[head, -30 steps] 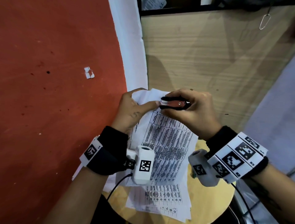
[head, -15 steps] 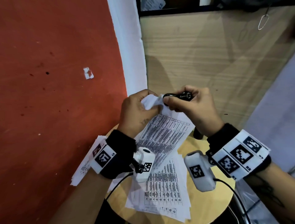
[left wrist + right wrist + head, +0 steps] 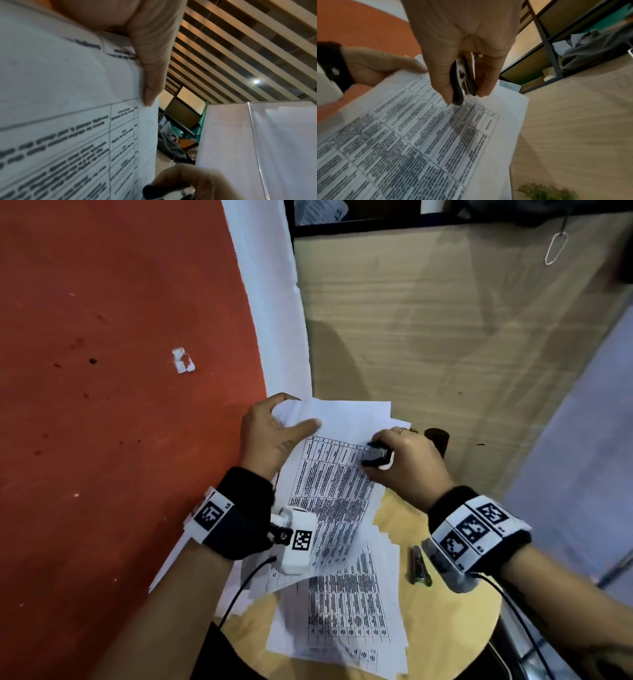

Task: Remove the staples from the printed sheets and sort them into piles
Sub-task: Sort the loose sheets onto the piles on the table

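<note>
A set of printed sheets (image 3: 329, 484) with tables of text is held up over the round table. My left hand (image 3: 298, 413) pinches its upper left corner, thumb (image 3: 150, 70) on top of the paper (image 3: 68, 121). My right hand (image 3: 372, 456) grips a black staple remover (image 3: 381, 457) just above the sheets' upper right part. In the right wrist view the staple remover (image 3: 464, 83) sits between thumb and fingers, its tip close over the printed sheet (image 3: 428, 142). No staple is visible. More printed sheets (image 3: 346, 614) lie on the table below.
The round wooden table (image 3: 455, 625) carries a small metal tool (image 3: 419, 566) near my right wrist. A dark cylinder (image 3: 437, 436) stands behind my right hand. White sheets (image 3: 171, 563) stick out under my left wrist. Red floor lies to the left, a wooden panel behind.
My right hand has carried the staple remover from the sheets' top corner down and to the right. The sheets have spread flatter, with my left hand still on their corner.
</note>
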`<action>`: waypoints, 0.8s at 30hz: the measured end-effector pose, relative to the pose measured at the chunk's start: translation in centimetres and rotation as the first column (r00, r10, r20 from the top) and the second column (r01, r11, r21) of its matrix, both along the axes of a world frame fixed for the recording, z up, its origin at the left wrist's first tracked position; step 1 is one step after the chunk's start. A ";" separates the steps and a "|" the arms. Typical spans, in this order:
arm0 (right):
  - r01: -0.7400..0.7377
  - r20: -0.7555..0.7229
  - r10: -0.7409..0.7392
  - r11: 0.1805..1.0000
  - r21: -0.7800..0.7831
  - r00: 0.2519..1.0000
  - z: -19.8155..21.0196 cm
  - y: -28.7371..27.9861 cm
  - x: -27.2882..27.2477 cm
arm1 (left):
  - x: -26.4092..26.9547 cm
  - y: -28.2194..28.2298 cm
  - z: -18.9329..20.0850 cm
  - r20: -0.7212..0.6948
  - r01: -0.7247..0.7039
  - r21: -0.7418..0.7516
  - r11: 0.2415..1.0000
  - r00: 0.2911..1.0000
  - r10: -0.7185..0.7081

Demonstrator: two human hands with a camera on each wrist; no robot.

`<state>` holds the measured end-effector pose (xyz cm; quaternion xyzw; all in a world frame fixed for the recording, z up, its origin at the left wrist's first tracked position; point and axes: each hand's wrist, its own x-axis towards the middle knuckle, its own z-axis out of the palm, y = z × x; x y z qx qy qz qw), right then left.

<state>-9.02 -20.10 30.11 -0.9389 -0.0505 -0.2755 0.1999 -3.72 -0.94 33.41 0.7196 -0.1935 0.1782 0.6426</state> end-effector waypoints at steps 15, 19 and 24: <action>-0.326 -0.171 0.349 0.933 0.151 0.921 4.7 -0.5 2.2 | 1.5 0.3 -0.2 0.019 0.048 0.121 0.991 0.999 -0.051; -0.318 -0.152 0.337 0.938 0.139 0.929 5.4 -0.1 1.6 | 1.5 1.7 0.2 0.057 0.009 0.197 0.980 0.998 -0.020; -0.296 -0.119 0.297 0.955 0.023 0.948 6.3 1.2 0.6 | -1.0 1.9 2.8 0.440 -0.333 0.536 0.776 0.895 0.081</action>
